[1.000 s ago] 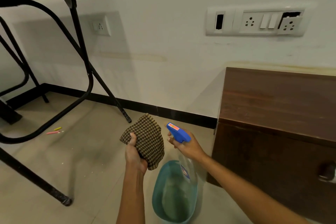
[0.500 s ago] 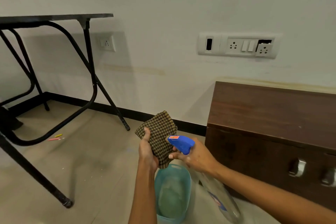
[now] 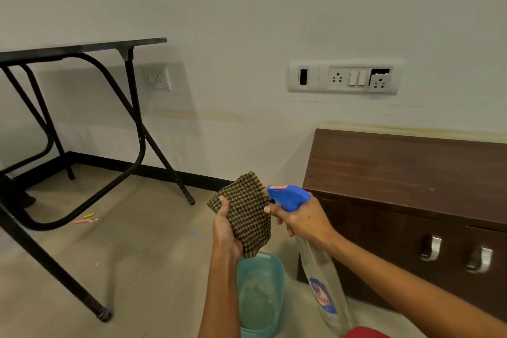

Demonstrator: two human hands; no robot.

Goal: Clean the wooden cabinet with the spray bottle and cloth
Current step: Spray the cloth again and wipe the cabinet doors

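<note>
My left hand [image 3: 226, 230] holds a brown checked cloth [image 3: 248, 211] upright in front of me. My right hand [image 3: 304, 221] grips the neck of a clear spray bottle [image 3: 322, 285] with a blue trigger head [image 3: 288, 196]. Its nozzle points left at the cloth and nearly touches it. The bottle's body hangs down and to the right. The dark wooden cabinet [image 3: 406, 173] stands against the wall at the right, with two metal handles [image 3: 455, 252] on its front.
A teal plastic tub [image 3: 259, 299] sits on the floor below my hands. A black folding table [image 3: 82, 107] stands at the left, with small coloured bits [image 3: 85, 219] under it. Socket plates [image 3: 343, 77] are on the wall above the cabinet.
The view has tilted up and back. My hands have come closer together, and the nozzle now sits right by the cloth. The bottle's body has swung out to the right.
</note>
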